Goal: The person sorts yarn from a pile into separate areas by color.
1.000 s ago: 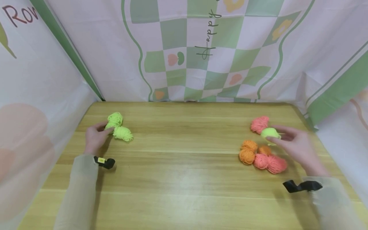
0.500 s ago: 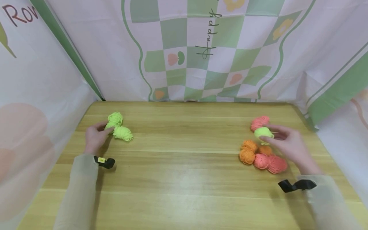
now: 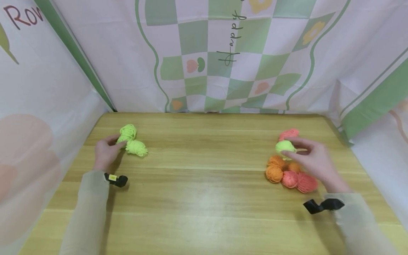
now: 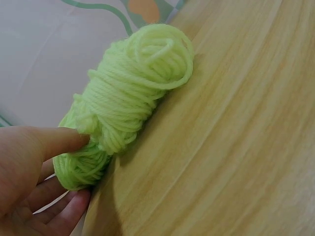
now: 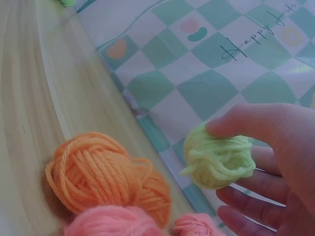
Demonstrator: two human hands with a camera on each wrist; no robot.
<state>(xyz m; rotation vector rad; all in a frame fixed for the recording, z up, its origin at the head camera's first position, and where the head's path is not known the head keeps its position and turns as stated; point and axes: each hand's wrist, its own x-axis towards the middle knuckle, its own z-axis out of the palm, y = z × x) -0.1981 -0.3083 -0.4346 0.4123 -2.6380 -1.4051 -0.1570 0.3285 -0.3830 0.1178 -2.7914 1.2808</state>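
Note:
At the table's left, my left hand (image 3: pixel 107 153) grips a yellow-green ball of yarn (image 4: pixel 81 169) between thumb and fingers. Against it lie two more yellow-green yarn balls, one behind (image 3: pixel 128 131) and one to its right (image 3: pixel 137 148). My right hand (image 3: pixel 313 156) pinches another yellow-green yarn ball (image 5: pixel 219 157), held up over the right side of the table. Below and in front of it sit orange yarn balls (image 3: pixel 274 174) and pink yarn balls (image 3: pixel 290 179), close together. A further pink yarn ball (image 3: pixel 289 134) is partly hidden behind the held one.
The wooden table (image 3: pixel 204 198) reaches back to a checked fabric curtain (image 3: pixel 216 85). White fabric (image 3: pixel 32 92) also hangs along the left and right sides. A black strap mount (image 3: pixel 323 205) sits on the right wrist, and another (image 3: pixel 116 180) on the left.
My right hand has moved left with its yellow-green yarn ball, which now overlaps the front of the rear pink one. The left hand has stayed in place.

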